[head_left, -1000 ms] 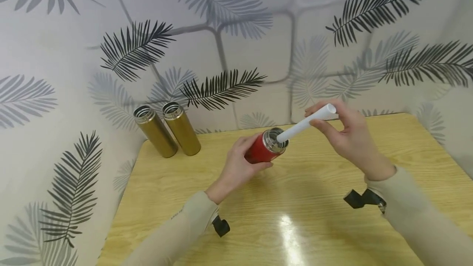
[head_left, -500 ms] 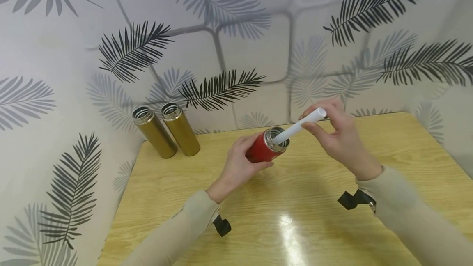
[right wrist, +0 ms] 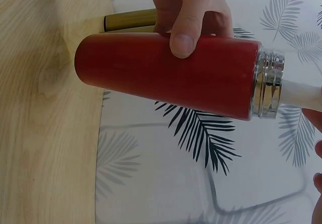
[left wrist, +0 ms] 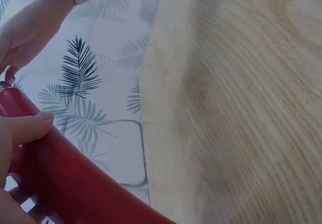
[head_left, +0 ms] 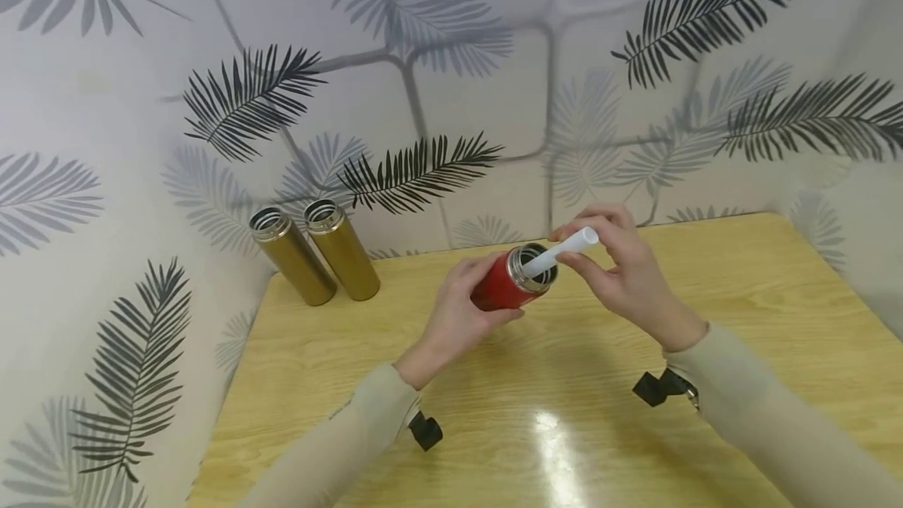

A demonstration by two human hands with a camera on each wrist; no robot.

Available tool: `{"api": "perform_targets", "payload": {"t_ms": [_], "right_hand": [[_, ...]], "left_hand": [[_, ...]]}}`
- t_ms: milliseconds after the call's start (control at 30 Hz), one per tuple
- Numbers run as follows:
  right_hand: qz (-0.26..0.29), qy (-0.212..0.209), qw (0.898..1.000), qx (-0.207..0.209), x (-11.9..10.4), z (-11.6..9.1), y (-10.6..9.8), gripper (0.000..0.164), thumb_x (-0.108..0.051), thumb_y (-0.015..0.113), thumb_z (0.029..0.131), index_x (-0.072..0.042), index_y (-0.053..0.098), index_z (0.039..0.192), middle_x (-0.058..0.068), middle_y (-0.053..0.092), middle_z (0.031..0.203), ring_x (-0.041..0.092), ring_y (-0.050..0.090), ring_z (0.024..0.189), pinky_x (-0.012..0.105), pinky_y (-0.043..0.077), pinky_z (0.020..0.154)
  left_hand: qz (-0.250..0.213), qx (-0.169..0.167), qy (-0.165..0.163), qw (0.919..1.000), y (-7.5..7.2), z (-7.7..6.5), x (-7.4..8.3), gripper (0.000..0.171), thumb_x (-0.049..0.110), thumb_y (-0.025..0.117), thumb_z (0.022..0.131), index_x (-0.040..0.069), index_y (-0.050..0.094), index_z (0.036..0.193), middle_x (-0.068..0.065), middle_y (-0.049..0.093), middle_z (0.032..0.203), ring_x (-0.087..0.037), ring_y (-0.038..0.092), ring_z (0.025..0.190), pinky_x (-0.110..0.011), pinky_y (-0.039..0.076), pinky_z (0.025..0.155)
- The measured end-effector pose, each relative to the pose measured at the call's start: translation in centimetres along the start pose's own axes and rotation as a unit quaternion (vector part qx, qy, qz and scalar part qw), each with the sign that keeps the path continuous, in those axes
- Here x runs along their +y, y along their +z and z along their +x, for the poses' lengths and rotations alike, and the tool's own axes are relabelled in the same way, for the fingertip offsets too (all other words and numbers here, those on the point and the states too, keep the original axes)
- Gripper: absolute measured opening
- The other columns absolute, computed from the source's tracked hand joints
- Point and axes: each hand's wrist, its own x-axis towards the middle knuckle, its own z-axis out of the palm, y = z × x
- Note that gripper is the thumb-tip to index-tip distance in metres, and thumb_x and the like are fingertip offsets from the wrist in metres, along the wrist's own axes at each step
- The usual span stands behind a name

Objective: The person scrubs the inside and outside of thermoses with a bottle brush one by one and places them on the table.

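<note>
My left hand (head_left: 458, 308) grips a red thermos flask (head_left: 496, 286) round its body, with the thumb along the near side. The flask has no lid, and its steel mouth tilts up toward the right. Between thumb and fingers my right hand (head_left: 621, 269) pinches a white tube (head_left: 564, 250), which looks like rolled paper. Its lower part is inside the flask's mouth and hidden there; the hollow upper end sticks out past the fingers. In the right wrist view the red flask (right wrist: 166, 73) lies across the picture, the white tube (right wrist: 301, 94) entering its threaded steel neck.
Two gold thermos flasks, one at the far left (head_left: 292, 261) and one beside it (head_left: 343, 253), stand lidless at the back left of the wooden table (head_left: 451, 445). Behind the table rises a wall (head_left: 487, 100) with a feather-leaf pattern.
My right hand has moved down and to the left, sliding the white tube deeper into the red flask, so less of it shows. The left hand and the flask have barely moved.
</note>
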Motion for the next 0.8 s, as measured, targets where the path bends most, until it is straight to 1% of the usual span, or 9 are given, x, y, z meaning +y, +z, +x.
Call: {"api": "perform_targets", "payload": {"t_ms": [100,200,333,467,567,633,700,800], "right_hand": [[-0.007,-0.009,1.0,0.0,0.0,0.0,-0.2,0.045,-0.041,0.066,0.101,0.003,0.069,0.107,0.014,0.073,0.103,0.024,0.052,0.111,0.026,0.04,0.101],[-0.01,-0.003,1.0,0.008,-0.3,-0.1,-0.6,0.047,-0.043,0.066,0.101,0.004,0.067,0.107,0.014,0.073,0.103,0.023,0.054,0.115,0.026,0.04,0.105],[-0.006,0.004,1.0,0.017,-0.5,-0.1,-1.5,0.051,-0.044,0.066,0.101,0.006,0.065,0.106,0.016,0.074,0.104,0.023,0.057,0.125,0.031,0.041,0.111],[0.009,0.012,1.0,0.017,-0.9,0.4,-2.6,0.052,-0.041,0.066,0.101,0.01,0.062,0.108,0.014,0.075,0.115,0.021,0.061,0.13,0.028,0.046,0.108],[0.045,0.02,0.999,0.023,-1.3,0.7,-3.2,0.05,-0.034,0.066,0.101,0.015,0.059,0.109,0.012,0.074,0.123,0.02,0.064,0.129,0.027,0.049,0.107],[0.08,0.023,0.996,0.03,-1.5,0.9,-3.5,0.046,-0.026,0.065,0.103,0.019,0.054,0.108,0.012,0.075,0.12,0.022,0.065,0.127,0.031,0.049,0.109],[0.13,0.026,0.99,0.037,-1.6,1.0,-3.7,0.043,-0.017,0.063,0.103,0.024,0.049,0.108,0.012,0.075,0.119,0.022,0.068,0.123,0.034,0.049,0.109],[0.19,0.03,0.98,0.042,-1.6,1.0,-4.0,0.04,-0.007,0.061,0.104,0.027,0.041,0.109,0.013,0.073,0.112,0.022,0.072,0.114,0.034,0.053,0.105]], "left_hand": [[0.007,0.0,0.006,1.0,-0.3,0.0,0.0,0.073,0.014,0.093,0.079,0.015,0.061,0.145,-0.013,0.059,0.134,-0.032,0.057,0.124,-0.048,0.055,0.099],[0.011,-0.002,0.012,0.9999,-0.5,0.0,0.0,0.073,0.014,0.093,0.079,0.015,0.061,0.144,-0.013,0.059,0.135,-0.032,0.056,0.124,-0.047,0.056,0.099],[0.013,-0.003,0.011,0.9998,-0.6,0.1,-0.1,0.072,0.014,0.093,0.078,0.014,0.062,0.143,-0.013,0.059,0.134,-0.032,0.057,0.124,-0.046,0.056,0.099],[0.023,-0.001,0.011,0.9997,-0.7,0.1,-0.2,0.073,0.013,0.094,0.078,0.013,0.062,0.143,-0.013,0.06,0.133,-0.032,0.057,0.123,-0.046,0.056,0.099],[0.029,-0.002,0.007,0.9995,-0.7,0.1,-0.3,0.073,0.014,0.094,0.078,0.012,0.061,0.144,-0.014,0.06,0.133,-0.032,0.057,0.123,-0.046,0.056,0.099],[0.034,-0.002,0.005,0.9994,-0.8,0.1,-0.2,0.073,0.015,0.094,0.078,0.011,0.061,0.144,-0.014,0.06,0.133,-0.033,0.057,0.123,-0.047,0.055,0.099],[0.036,-0.002,0.004,0.9993,-0.8,0.1,-0.3,0.074,0.015,0.094,0.078,0.011,0.061,0.144,-0.014,0.06,0.134,-0.033,0.057,0.123,-0.048,0.054,0.1],[0.039,0.001,0.006,0.9992,-0.9,0.2,-0.3,0.074,0.014,0.094,0.077,0.01,0.061,0.143,-0.013,0.061,0.135,-0.032,0.057,0.124,-0.049,0.053,0.101]]}}
